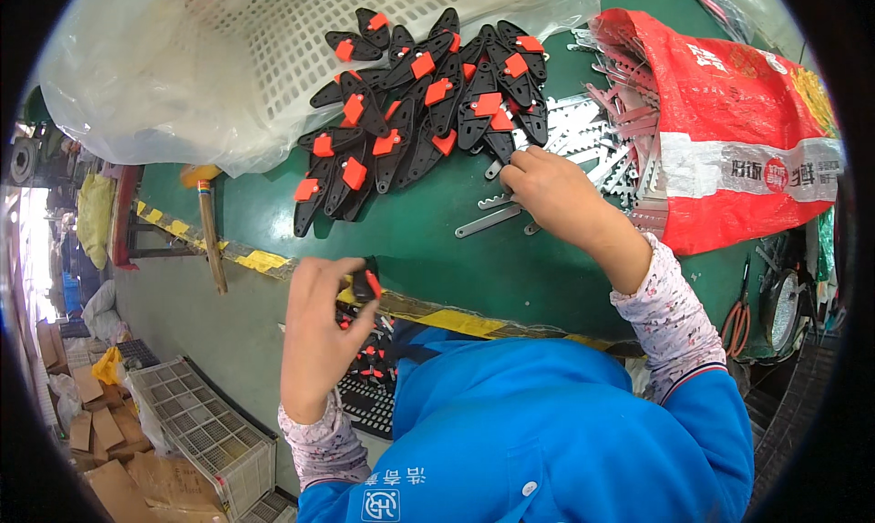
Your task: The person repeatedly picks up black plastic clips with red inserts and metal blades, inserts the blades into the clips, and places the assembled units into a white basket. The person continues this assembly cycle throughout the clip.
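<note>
Near the front edge of the green table, my left hand (319, 318) grips a small black plastic part with a red tab (367, 284) between thumb and fingers. My right hand (551, 195) is over the table, its fingertips pinched together at the edge of a loose heap of flat silver metal strips (579, 127), some with toothed edges. Whatever lies between those fingertips is hidden. Left of it spreads a pile of black, pointed-oval plastic parts with red tabs (437, 90). A few strips (488, 221) lie apart on the table, just below my right hand.
An open red woven bag (738, 186) lies at the right, strips spilling from its mouth. Behind the pile stands a white perforated basket lined with clear plastic (264, 49). A hammer (211, 236) rests across the left table edge; scissors (736, 318) are at the right. Below sits a crate (205, 427).
</note>
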### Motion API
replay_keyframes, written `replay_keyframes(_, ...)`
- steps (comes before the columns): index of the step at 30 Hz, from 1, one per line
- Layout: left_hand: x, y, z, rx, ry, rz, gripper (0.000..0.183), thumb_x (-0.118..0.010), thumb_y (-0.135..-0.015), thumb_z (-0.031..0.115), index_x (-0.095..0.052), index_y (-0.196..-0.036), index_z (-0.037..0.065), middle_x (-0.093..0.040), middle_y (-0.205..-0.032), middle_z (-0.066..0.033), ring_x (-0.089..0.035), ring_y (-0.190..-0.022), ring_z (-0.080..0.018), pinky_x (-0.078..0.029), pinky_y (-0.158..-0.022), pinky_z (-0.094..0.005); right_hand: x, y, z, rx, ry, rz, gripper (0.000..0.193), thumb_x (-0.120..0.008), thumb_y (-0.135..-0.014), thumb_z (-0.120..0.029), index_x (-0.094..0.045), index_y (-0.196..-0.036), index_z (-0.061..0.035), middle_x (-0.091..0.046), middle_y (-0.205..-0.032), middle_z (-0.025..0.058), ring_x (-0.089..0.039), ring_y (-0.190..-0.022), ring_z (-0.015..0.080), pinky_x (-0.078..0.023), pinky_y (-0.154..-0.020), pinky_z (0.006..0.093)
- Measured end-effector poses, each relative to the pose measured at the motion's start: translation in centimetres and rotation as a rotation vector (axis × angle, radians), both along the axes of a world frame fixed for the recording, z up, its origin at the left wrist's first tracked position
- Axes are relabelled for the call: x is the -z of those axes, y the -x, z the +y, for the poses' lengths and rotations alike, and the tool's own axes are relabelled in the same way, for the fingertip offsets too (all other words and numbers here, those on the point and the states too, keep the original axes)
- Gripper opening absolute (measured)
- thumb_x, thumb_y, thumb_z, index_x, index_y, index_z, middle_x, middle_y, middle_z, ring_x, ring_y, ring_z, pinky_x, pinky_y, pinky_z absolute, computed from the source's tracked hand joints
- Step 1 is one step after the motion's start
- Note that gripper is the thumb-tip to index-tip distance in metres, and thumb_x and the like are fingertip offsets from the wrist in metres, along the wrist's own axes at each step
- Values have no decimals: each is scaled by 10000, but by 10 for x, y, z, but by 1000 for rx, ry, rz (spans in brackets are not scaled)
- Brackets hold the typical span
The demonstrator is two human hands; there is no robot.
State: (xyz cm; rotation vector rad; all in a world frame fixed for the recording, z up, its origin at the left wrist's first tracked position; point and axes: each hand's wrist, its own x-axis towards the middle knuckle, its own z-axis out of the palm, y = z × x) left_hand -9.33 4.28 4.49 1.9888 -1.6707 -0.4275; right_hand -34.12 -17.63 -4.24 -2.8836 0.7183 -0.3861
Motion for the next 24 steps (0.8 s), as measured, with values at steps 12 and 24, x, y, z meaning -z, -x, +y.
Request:
replay_keyframes(12, 61, -2, -21, 183, 103, -256, 722, -918, -716, 164, -631, -1361, 16, -597, -1319, -145, -559, -1205, -373, -481, -1033, -448, -2, 0, -3, -101, -117, 46, 274, -668, -818, -6, -646, -1089, -43, -638, -1030, 115, -633, -1037, 314, -526, -898, 425)
replay_keyframes(24, 78, 1, -6, 123, 184, 26, 633, -883, -731, 72, -635, -1309, 6, -633, -1223, -197, -649, -1086, -391, -542, -946, -456, -17, -11, 45, -161, -448, -279, 185, -686, -941, -84, -631, -1118, -79, -633, -1022, 107, -663, -989, 340, -561, -793, 449)
